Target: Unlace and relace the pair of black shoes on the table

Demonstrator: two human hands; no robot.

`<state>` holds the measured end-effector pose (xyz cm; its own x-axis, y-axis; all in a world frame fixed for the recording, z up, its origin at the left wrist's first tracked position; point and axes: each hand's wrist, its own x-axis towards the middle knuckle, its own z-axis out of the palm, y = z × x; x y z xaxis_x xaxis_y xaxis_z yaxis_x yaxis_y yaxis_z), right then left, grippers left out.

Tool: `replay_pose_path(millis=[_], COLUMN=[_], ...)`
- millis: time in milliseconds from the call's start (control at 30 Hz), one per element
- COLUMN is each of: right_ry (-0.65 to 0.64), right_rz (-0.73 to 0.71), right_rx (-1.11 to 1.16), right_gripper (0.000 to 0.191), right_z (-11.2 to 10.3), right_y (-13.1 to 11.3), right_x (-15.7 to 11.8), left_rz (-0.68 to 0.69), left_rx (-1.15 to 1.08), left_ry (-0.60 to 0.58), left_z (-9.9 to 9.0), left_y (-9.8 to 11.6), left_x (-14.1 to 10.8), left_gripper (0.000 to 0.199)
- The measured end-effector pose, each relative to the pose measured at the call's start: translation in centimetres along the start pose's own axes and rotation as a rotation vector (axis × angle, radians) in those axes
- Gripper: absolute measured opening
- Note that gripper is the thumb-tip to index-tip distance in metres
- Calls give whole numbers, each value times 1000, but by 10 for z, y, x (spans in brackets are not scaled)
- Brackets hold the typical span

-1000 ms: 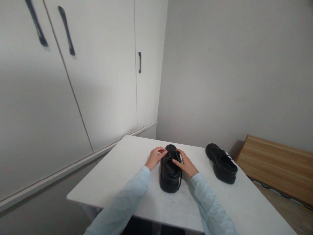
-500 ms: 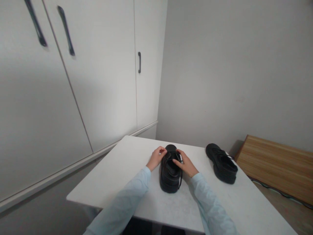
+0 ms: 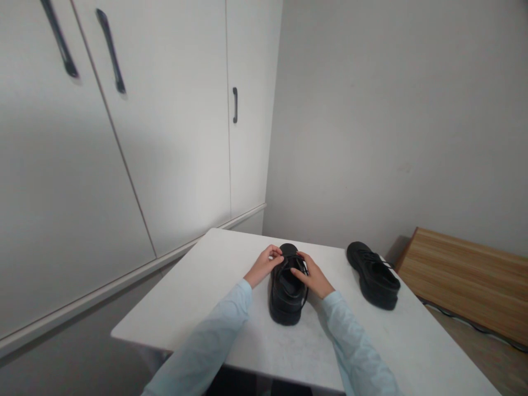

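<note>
A black lace-up shoe (image 3: 285,309) stands on the white table with its toe pointing away from me. My left hand (image 3: 267,262) is at the left side of its lacing, thumb and fingertips pinched together on the shoelace. From the right, my right hand (image 3: 314,278) grips the upper, its thumb at the opening and its fingers near the eyelets. A loose length of lace hangs along the shoe's right side. The exact grip of the fingertips on the thin lace is hard to make out. The matching black shoe (image 3: 374,278) stands farther right, untouched.
The white table (image 3: 198,291) reaches toward the wall corner. White cupboards (image 3: 181,137) with dark handles line the left side. Beyond the table's right edge is a wood-grain panel (image 3: 466,280), with a dark cable (image 3: 466,322) along its lower edge.
My left hand has shifted slightly, its fingertips moving a little right over the lacing. The loose lace at the right side has moved slightly. My right hand stays almost in place.
</note>
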<state>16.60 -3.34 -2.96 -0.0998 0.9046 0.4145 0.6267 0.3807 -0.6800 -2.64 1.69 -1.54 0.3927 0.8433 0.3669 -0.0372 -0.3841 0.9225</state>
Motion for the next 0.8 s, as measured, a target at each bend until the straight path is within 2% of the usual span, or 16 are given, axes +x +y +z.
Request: replay_pose_path(millis=[300, 533, 800], right_ry=[-13, -15, 10], right_rz=[18, 12, 7], right_rx=[11, 14, 19], right_gripper=[57, 57, 56], right_z=[-1, -1, -1], right_y=[-3, -3, -2], right_x=[0, 0, -1], left_rz=[-32, -32, -96], left_rx=[-155, -411, -353], left_ry=[27, 112, 123], left_z=[0, -5, -12], left_y=[3, 12, 17], left_x=[0, -1, -1], left_gripper=[20, 26, 30])
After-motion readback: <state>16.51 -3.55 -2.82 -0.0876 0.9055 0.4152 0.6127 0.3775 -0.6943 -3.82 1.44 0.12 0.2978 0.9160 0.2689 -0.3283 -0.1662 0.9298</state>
